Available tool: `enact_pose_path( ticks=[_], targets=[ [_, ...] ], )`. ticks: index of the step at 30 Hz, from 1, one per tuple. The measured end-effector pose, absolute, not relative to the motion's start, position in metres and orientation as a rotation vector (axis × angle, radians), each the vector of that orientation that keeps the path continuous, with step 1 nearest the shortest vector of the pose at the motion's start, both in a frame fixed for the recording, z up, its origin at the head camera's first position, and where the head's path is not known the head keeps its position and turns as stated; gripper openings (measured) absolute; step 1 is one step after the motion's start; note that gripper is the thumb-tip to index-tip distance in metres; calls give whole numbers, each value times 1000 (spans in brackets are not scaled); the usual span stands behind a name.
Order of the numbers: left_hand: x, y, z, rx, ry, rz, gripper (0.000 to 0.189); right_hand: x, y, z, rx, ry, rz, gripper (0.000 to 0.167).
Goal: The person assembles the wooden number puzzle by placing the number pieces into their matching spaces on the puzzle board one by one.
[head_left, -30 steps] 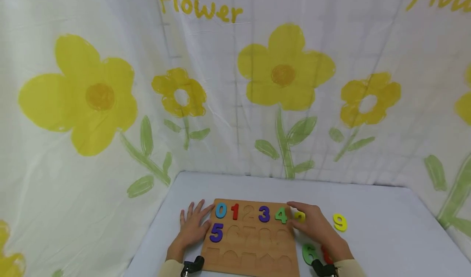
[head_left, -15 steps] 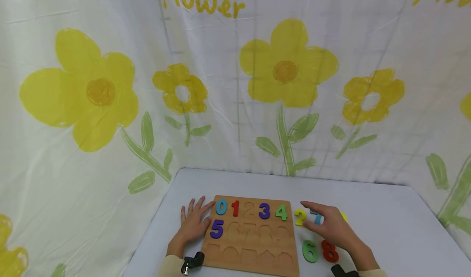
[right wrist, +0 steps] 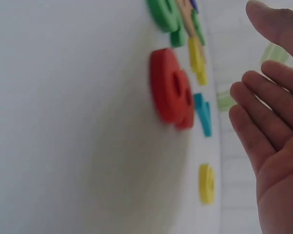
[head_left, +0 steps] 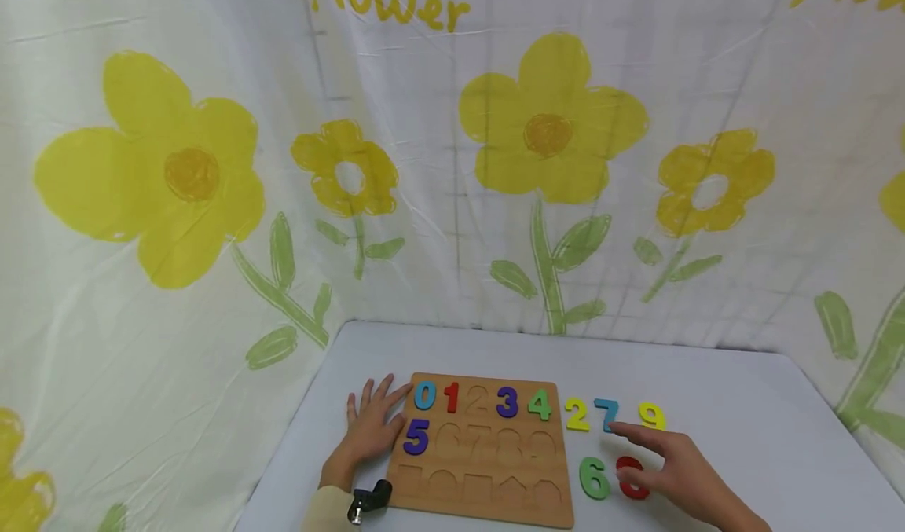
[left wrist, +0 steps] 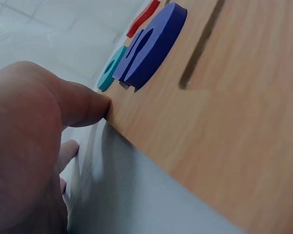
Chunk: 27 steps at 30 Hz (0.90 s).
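The wooden board (head_left: 463, 464) was touched at its left edge by the spread left hand (head_left: 369, 431); the right hand (head_left: 680, 467) was held, fingers extended, near the red 8 (right wrist: 162, 90)

Smooth wood-grained board (head_left: 488, 463), plain matt numerals (left wrist: 163, 46), creased cloth-like curtain (head_left: 424, 123)

A curtained-off spot around a white table (head_left: 735, 414); whether home or studio cannot be told. A pale curtain (head_left: 424, 280) printed with yellow flowers (head_left: 554, 119) and "Flower" lettering hangs behind the table and along both its sides.
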State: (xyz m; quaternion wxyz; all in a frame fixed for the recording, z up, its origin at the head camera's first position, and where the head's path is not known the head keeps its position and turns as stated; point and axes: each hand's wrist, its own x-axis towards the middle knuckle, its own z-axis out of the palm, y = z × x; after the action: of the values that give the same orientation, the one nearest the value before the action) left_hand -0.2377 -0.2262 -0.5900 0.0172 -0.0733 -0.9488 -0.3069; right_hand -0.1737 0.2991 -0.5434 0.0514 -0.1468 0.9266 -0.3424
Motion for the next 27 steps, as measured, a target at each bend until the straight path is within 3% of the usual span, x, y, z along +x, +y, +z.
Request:
enact_pose_path(
  ticks=[8,27],
  targets=[
    [-236,-225,-588,-199,-2977,-951,54,-157,325,-558,-165,2637,-1055,76],
    [-236,-226,-586,-225,-2959,-955,55,-159,326,-575,-188,2691,-1009,83]
  ],
)
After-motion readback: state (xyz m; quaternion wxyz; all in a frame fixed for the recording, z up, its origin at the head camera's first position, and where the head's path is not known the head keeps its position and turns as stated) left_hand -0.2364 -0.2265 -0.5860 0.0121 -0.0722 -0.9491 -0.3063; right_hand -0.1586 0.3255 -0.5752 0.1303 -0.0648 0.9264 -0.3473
